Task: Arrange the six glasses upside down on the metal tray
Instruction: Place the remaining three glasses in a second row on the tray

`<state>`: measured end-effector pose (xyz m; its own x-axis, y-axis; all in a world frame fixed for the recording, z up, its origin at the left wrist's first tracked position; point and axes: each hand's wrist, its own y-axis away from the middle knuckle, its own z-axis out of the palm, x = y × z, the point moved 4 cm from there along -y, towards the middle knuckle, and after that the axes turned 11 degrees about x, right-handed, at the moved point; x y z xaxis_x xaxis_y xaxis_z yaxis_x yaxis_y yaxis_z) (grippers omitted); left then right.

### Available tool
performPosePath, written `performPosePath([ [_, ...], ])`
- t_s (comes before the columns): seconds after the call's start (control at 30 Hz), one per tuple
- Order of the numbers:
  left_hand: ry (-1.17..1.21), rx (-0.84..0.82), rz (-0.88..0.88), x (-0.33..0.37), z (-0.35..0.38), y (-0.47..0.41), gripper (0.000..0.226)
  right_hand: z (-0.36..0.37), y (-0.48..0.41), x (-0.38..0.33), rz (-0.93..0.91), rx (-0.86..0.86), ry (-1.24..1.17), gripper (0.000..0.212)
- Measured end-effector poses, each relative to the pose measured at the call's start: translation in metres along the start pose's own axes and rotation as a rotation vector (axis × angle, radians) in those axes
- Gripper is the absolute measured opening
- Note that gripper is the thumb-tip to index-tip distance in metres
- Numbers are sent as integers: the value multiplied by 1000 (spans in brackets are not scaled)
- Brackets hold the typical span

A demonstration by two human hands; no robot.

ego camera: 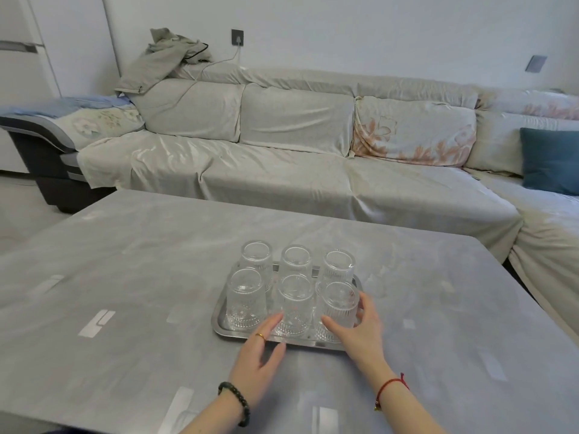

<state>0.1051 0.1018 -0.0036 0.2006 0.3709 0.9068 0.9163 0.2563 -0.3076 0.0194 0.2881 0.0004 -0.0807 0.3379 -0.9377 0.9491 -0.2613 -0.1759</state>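
My right hand (357, 324) cups the glass (340, 305) at the tray's (219, 321) near-right corner; left hand (260, 358) hovers open. Ribbed glass: brittle, slippery, so I'd grip the sides.

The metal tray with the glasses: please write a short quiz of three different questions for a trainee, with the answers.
1. True or false: all six glasses stand upside down on the metal tray.
2. Which glass does the right hand wrap? A) near right glass B) far left glass C) near left glass
3. Fill in: the left hand wears a ___ on one finger.

Key:
1. True; two rows of three.
2. A, the near right glass; thumb and fingers lie on both its sides.
3. Ring. This hand is open at the tray's near edge, fingertips by the near middle glass.
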Motion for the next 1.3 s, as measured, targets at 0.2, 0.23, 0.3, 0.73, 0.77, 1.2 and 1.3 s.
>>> performPosePath([
  [0.2,-156,67,47,-19,-33,-6,45,-1,-2,2,-34,-55,91,84],
  [0.23,-175,120,54,-21,-41,-8,46,-3,-1,2,-60,-86,124,87],
  [0.3,-216,228,66,-25,-59,-12,45,-10,4,8,-73,-120,200,95],
  [0.73,-674,-8,-191,-87,-80,-41,72,-24,33,38,-30,-23,347,90],
  [0.77,-679,-2,-191,-87,-79,-42,71,-25,34,39,-37,-13,345,86],
  [1.2,-666,-37,-158,-92,-80,-46,70,-28,37,45,7,55,272,75],
  [1.3,-685,-37,-147,-94,-80,-45,69,-28,38,45,24,55,260,74],
])
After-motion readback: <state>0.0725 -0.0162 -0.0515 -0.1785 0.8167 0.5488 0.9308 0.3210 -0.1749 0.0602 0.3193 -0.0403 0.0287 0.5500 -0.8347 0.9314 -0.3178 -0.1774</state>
